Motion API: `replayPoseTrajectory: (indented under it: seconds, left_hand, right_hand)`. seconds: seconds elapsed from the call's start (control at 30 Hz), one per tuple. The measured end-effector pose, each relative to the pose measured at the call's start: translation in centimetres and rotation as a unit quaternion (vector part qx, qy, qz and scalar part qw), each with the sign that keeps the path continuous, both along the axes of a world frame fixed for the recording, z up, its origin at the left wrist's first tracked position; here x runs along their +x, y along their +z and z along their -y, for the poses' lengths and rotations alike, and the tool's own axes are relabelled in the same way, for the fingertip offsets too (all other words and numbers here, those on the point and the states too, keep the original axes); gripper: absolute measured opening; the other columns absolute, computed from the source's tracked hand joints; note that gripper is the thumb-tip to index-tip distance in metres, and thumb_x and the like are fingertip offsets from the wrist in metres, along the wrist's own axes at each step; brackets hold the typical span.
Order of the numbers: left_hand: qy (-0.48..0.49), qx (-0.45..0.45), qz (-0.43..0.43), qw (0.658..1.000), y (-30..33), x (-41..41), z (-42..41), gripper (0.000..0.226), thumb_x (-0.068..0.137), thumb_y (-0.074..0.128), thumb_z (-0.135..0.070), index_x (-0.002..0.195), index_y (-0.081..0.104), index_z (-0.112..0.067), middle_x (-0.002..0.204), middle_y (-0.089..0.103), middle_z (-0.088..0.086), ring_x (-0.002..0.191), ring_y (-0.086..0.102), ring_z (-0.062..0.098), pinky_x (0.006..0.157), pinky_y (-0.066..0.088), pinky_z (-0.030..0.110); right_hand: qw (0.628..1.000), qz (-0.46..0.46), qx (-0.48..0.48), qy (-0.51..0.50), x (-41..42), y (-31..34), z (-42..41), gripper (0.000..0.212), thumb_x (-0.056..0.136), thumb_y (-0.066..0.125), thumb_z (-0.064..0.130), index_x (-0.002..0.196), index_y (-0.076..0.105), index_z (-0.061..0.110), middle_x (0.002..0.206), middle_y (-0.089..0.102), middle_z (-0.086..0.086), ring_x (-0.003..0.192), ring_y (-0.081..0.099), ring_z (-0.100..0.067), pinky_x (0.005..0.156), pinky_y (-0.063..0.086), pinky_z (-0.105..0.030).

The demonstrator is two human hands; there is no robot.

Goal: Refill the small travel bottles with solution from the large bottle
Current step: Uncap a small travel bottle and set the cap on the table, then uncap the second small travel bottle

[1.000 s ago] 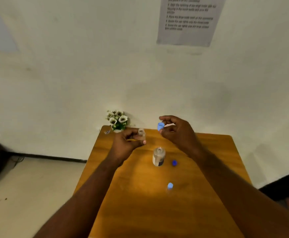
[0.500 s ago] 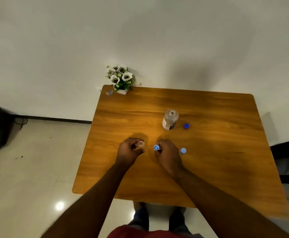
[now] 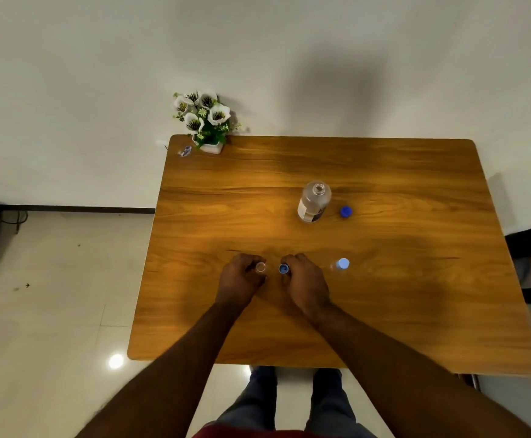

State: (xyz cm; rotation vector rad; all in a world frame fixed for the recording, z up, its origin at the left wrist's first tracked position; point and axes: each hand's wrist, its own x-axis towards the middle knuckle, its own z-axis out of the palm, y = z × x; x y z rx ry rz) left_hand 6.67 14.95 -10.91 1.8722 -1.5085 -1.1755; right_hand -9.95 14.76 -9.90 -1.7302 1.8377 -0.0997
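My left hand [image 3: 242, 275] grips a small clear travel bottle [image 3: 260, 267], uncapped, its open mouth facing up, low over the wooden table [image 3: 384, 295]. Just to its right, my right hand [image 3: 305, 279] pinches a small blue cap [image 3: 283, 268]. The large clear bottle [image 3: 314, 202] with a white label stands open farther back, its dark blue cap [image 3: 346, 212] lying beside it on the right. A second small bottle with a light blue cap [image 3: 341, 264] stands to the right of my right hand.
A white pot of white flowers [image 3: 205, 121] sits at the table's far left corner, with a small wrapper [image 3: 185, 151] beside it. The wall runs directly behind the table. Tiled floor lies to the left. My legs show under the near edge.
The camera tilted down from the wall to the table. Both hands came down from in front of the wall to just above the table, still holding the small bottle and the cap.
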Motion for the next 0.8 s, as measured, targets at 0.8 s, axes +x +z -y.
replayPoseTrajectory:
  seconds: [0.8]
  left_hand:
    - [-0.096, -0.016, 0.019, 0.995, 0.3, -2.0, -5.0, 0.042, 0.075, 0.090, -0.037, 0.094, 0.052, -0.035, 0.079, 0.058, -0.011, 0.068, 0.056, 0.004, 0.059, 0.043, 0.014]
  right_hand:
    - [0.983, -0.113, -0.129, -0.068, -7.9, 6.2, -1.5, 0.041, 0.091, 0.067, 0.037, 0.129, 0.062, 0.023, 0.128, 0.060, -0.002, 0.120, 0.049, -0.023, 0.087, 0.052, -0.033]
